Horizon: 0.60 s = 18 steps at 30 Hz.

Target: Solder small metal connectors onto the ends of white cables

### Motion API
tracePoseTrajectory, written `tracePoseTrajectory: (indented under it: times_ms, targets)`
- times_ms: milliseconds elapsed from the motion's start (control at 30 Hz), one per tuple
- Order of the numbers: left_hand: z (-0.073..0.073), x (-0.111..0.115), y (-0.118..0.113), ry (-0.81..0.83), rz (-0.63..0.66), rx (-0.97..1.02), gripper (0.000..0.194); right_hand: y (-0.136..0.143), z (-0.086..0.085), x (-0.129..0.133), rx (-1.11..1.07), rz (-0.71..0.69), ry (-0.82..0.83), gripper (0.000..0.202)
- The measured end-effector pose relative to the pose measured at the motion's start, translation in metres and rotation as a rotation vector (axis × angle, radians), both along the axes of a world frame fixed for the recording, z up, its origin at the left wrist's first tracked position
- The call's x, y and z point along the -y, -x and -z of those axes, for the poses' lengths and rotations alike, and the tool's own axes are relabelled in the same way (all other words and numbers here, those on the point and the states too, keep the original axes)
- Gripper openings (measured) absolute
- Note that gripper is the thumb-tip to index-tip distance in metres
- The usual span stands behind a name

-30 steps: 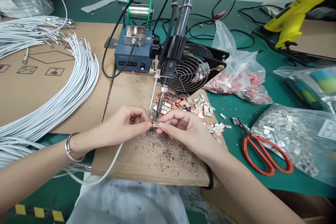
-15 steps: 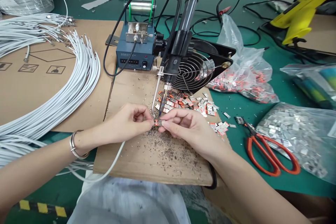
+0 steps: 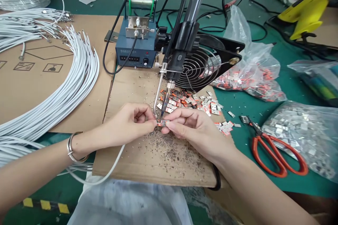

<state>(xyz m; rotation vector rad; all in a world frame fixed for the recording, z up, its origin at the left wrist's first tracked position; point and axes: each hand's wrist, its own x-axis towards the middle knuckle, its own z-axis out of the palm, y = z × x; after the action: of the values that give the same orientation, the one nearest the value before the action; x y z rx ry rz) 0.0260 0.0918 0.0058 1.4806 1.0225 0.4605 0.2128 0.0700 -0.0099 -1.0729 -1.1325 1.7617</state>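
My left hand [image 3: 129,121] is closed in a pinch on the end of a white cable [image 3: 116,161], which droops below the wrist. My right hand [image 3: 195,130] pinches a small metal USB-type connector [image 3: 164,123] with an orange part. Between the fingertips the cable end and connector meet; the exact joint is too small to make out. Just above them points the tip of a soldering iron [image 3: 175,68] clamped in a stand. A thin bent solder feed tube [image 3: 157,95] comes down beside the tip.
Loose connectors [image 3: 211,103] lie behind my right hand on the cardboard [image 3: 126,168]. A blue solder feeder [image 3: 136,51] and a fan [image 3: 195,66] stand behind. Orange-handled scissors [image 3: 280,154] and bagged parts [image 3: 303,137] lie right, bundled white cables [image 3: 76,91] left.
The view has shifted slightly. Both hands keep their pinches under the iron tip, and the connector shows a little more between the fingertips.
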Motion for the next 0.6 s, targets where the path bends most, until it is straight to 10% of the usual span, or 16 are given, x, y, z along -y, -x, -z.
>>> tracePoseTrajectory:
  times_ms: [600]
  targets:
    - [0.0033, -0.0009, -0.0003, -0.013, 0.037, -0.044, 0.011, 0.0026, -0.0029, -0.0003, 0.089, 0.004, -0.024, 0.017]
